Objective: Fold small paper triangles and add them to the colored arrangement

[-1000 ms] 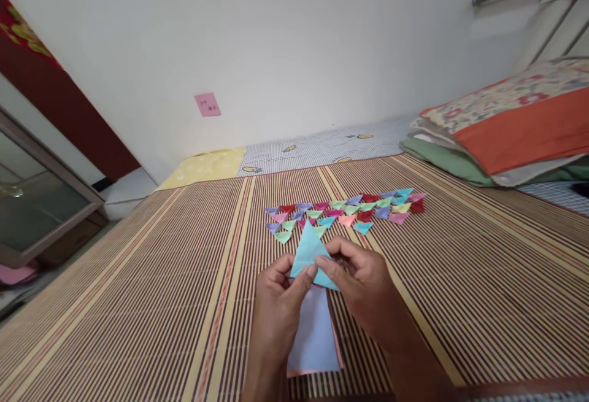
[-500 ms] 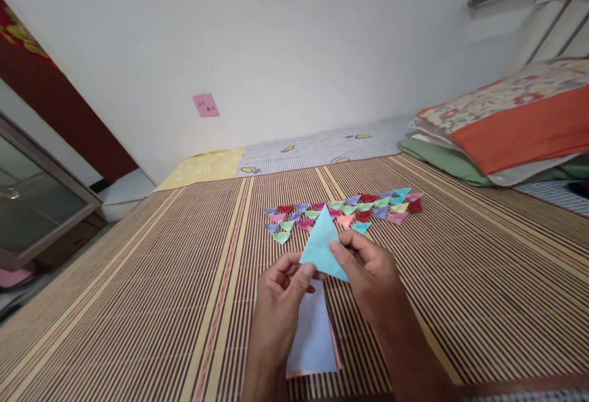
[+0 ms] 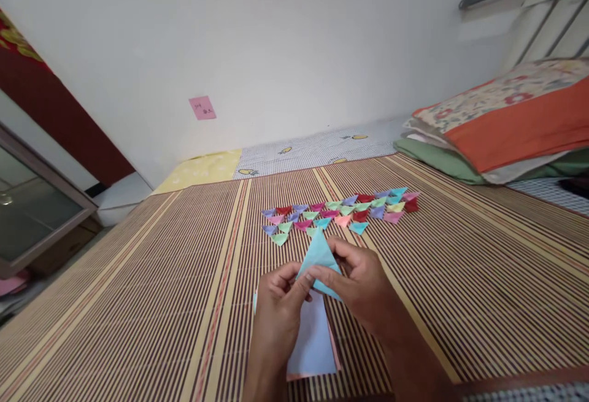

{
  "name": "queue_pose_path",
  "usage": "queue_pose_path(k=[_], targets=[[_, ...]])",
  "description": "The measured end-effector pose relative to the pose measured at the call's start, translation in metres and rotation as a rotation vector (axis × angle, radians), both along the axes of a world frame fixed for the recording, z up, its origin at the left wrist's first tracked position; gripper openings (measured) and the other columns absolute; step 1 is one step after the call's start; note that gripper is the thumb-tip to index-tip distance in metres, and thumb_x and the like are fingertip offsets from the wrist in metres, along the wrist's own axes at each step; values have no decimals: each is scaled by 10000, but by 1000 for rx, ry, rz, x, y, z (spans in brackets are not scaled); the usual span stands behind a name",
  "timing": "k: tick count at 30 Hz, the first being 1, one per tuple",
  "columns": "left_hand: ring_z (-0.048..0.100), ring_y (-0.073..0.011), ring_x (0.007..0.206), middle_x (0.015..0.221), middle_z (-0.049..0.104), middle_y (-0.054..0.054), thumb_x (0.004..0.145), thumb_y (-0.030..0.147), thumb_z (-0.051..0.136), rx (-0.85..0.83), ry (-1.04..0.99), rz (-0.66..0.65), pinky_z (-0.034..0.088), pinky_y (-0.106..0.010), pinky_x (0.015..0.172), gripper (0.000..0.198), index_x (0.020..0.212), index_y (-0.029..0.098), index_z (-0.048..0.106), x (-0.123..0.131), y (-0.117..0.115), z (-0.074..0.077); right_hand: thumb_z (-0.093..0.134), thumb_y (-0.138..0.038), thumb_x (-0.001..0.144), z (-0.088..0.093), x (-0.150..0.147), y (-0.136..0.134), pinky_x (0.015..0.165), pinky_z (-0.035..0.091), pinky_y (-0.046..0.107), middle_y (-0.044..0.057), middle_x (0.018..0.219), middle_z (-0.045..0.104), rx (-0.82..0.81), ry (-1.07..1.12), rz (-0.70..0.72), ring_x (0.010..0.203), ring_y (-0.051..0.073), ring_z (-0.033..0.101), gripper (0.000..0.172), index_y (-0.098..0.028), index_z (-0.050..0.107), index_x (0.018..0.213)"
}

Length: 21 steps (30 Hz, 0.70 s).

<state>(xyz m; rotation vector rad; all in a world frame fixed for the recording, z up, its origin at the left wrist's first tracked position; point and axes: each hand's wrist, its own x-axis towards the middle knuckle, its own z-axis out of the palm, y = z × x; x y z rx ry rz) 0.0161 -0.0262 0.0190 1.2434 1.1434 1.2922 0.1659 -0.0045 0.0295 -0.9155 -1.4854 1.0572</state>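
Note:
Both my hands pinch a light blue folded paper triangle held just above a striped bamboo mat. My left hand grips its lower left edge with thumb and fingers closed. My right hand closes on its right side, fingers laid over the fold. Under my hands lies a small stack of flat paper sheets, pale blue on top with a pink edge showing. Beyond my hands, several small folded triangles in many colours lie in rows on the mat.
Folded quilts and an orange-edged pillow are piled at the right. A checked sheet and a yellow cloth line the white wall, which bears a pink note. A glass-fronted cabinet stands at the left.
The blue triangle, raised and tipped right half a second ago, has come back down and closer between my hands. My right fingers now cover more of it.

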Motion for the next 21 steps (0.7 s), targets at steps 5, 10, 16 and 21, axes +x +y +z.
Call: queue_pose_path(k=[5,10,16,21], targets=[[535,-155,613,614,637,-25,883,429,685,-33,89,-132,394,-257,593,322,693,174,738,1,-1,2,687,-290,859,-3,9,5,570,401,259,-27,649,522,46,42,-170,613,134,464,206,-197,619,689],[509,-138,579,622,672,-37,868,405,698,-77,101,-163,380,-246,576,320,650,172,712,1,1,0,651,-358,904,-2,21,9,634,468,271,0,731,630,43,175,-346,670,151,559,170,-199,703,872],[483,-129,557,610,653,-37,855,420,719,-111,104,-214,350,-238,548,325,652,166,712,5,0,2,713,-337,852,-3,19,8,578,455,262,-13,648,590,37,36,-193,619,148,547,171,-192,687,765],[455,-113,567,594,574,-4,829,383,767,-137,54,-274,347,-222,549,296,648,159,694,1,2,-3,665,-356,894,-1,21,8,560,447,259,-11,653,593,81,82,-297,597,142,532,194,-193,683,789]])
